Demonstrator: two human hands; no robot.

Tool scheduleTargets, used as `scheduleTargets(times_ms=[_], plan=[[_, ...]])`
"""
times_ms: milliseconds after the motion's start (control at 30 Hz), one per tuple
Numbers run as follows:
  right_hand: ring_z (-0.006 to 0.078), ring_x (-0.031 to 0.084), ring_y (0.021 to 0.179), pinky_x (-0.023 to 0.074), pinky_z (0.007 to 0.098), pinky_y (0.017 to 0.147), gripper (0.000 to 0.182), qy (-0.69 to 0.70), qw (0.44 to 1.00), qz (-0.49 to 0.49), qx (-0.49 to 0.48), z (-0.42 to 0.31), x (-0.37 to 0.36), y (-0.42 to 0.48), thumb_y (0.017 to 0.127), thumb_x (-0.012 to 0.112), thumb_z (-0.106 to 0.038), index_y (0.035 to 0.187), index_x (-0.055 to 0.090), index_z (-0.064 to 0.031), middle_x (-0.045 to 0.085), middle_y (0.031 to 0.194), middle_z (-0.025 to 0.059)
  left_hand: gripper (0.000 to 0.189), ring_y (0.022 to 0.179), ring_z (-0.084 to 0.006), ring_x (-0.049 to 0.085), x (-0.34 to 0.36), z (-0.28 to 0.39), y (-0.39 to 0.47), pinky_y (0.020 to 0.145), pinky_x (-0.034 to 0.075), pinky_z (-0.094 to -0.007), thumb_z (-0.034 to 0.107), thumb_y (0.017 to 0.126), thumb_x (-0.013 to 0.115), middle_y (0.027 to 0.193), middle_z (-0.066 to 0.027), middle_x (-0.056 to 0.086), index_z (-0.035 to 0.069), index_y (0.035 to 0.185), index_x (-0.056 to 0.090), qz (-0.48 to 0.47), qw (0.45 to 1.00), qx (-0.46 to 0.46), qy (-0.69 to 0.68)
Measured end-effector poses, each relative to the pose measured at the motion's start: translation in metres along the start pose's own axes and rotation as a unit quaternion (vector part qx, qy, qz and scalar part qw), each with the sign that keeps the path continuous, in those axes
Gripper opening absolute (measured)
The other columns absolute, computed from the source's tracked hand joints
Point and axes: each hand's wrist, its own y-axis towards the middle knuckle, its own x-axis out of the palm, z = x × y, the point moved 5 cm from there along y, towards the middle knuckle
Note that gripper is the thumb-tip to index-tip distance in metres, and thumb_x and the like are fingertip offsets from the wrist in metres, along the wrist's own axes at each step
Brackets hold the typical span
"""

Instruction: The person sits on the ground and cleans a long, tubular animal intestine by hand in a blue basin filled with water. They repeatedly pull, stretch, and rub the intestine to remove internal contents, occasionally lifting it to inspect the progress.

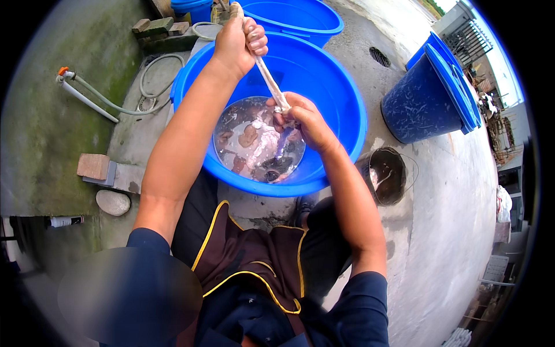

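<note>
My left hand (240,45) is raised over the far left side of a large blue plastic tub (342,99), its fingers closed around a pale, wet strip that looks like animal intestine (269,81). From there the strip runs taut down to my right hand (305,119), which pinches it between thumb and fingers. Below my right hand, cloudy water in the tub holds pinkish-white offal (264,141) and a brownish lump (248,136). A purple piece (283,141) shows just under my right fingers; I cannot tell what it is. The strip's lower end is partly hidden.
Another blue tub (299,19) adjoins at the back. A dark bucket (386,167) with a wire handle and pale scraps stands right, near a lidded blue bin (420,99). Left are a tap (65,73), a hose (117,110), a brick (93,166) and a stone (112,202).
</note>
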Motion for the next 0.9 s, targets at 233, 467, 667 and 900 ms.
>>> scheduleTargets(times_ms=[233, 467, 667, 900], plan=[[0.0101, 0.047, 0.057, 0.0347, 0.0236, 0.051, 0.035, 0.102, 0.994, 0.046, 0.01, -0.037, -0.014, 0.005, 0.091, 0.049, -0.018, 0.116, 0.063, 0.0028, 0.052, 0.073, 0.002, 0.073, 0.093, -0.0326, 0.064, -0.046, -0.052, -0.012, 0.081, 0.052, -0.0457, 0.072, 0.099, 0.033, 0.096, -0.0149, 0.065, 0.004, 0.103, 0.061, 0.171, 0.975, -0.105, 0.09], [0.0093, 0.042, 0.054, 0.0304, 0.0231, 0.048, 0.037, 0.145, 0.985, 0.076, -0.056, -0.059, -0.018, 0.021, 0.1, 0.048, -0.029, 0.12, 0.063, -0.0015, 0.05, 0.069, 0.0005, 0.094, 0.113, -0.0237, 0.063, 0.013, -0.086, -0.046, 0.099, 0.047, -0.0445, 0.087, 0.089, 0.019, 0.114, -0.0075, 0.068, 0.012, 0.133, 0.055, -0.083, 0.963, -0.241, 0.084], [0.008, 0.038, 0.053, 0.0277, 0.0218, 0.048, 0.038, 0.169, 0.979, 0.08, -0.079, -0.067, -0.021, 0.019, 0.104, 0.048, -0.033, 0.126, 0.062, -0.0055, 0.047, 0.068, -0.0014, 0.093, 0.104, -0.0191, 0.063, 0.025, -0.096, -0.048, 0.093, 0.047, -0.0397, 0.086, 0.089, 0.018, 0.103, -0.0021, 0.068, 0.013, 0.128, 0.059, -0.08, 0.962, -0.253, 0.068], [0.0085, 0.043, 0.055, 0.0295, 0.0225, 0.047, 0.035, 0.116, 0.987, 0.106, -0.036, -0.064, -0.03, 0.01, 0.1, 0.051, -0.028, 0.122, 0.062, -0.0018, 0.05, 0.069, 0.0001, 0.081, 0.104, -0.0207, 0.064, 0.041, -0.098, -0.043, 0.092, 0.049, -0.0375, 0.074, 0.098, 0.028, 0.105, -0.0061, 0.069, 0.006, 0.12, 0.066, -0.13, 0.976, -0.174, -0.007]])
